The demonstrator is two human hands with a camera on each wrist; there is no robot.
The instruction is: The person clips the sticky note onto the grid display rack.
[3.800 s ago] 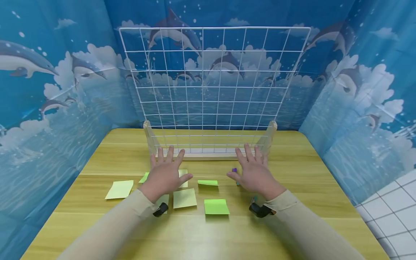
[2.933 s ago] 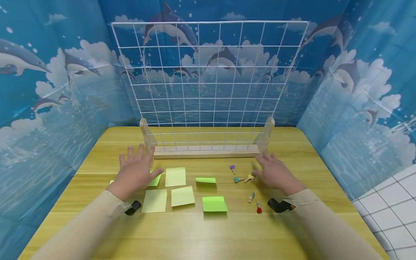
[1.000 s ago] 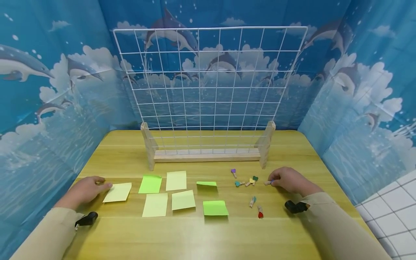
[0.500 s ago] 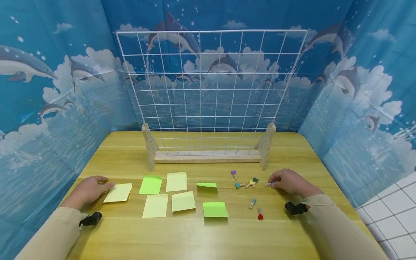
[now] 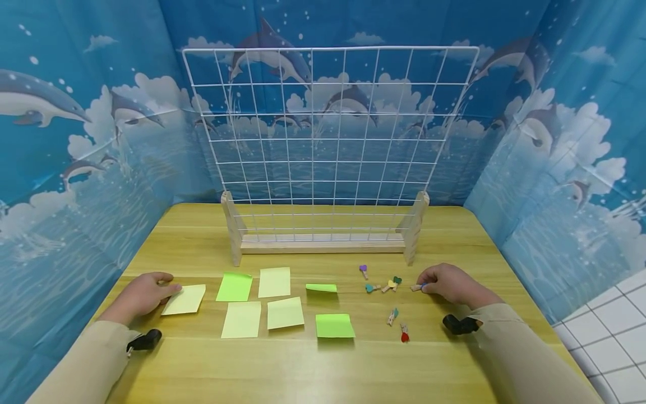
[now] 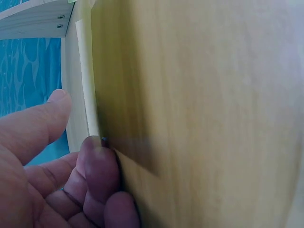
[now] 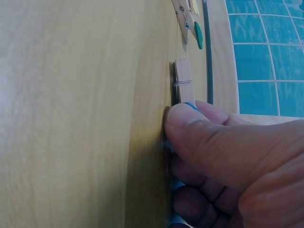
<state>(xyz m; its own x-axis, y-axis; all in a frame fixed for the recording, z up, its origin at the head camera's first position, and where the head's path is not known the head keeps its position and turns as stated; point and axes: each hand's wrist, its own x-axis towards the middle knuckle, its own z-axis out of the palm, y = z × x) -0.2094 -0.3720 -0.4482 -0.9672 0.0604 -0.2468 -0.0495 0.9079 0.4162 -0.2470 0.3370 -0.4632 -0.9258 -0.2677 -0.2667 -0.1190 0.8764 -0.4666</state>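
On the left, my left hand (image 5: 145,294) is at a pale yellow sticky note (image 5: 184,299), its thumb over the note's upper left corner. In the left wrist view the note's edge meets a fingertip, while the thumb (image 6: 40,124) stands apart from the paper. My right hand (image 5: 451,285) pinches a small wooden clothespin (image 7: 184,78) between thumb and fingers, low at the table; a bit of blue shows under the thumb. Several more heart-topped clothespins lie left of that hand, among them a purple one (image 5: 363,271), a yellow one (image 5: 391,284) and a red one (image 5: 405,334).
A white wire grid (image 5: 323,139) stands in a wooden base (image 5: 323,247) across the back of the table (image 5: 323,370). Several yellow and green sticky notes lie mid-table, such as a green note (image 5: 335,326). A dolphin-print curtain (image 5: 101,224) encloses the table.
Both hands were spread flat before the grid, then moved apart and down. The right hand took hold of a clothespin; the left came to the leftmost note and has shifted slightly right.
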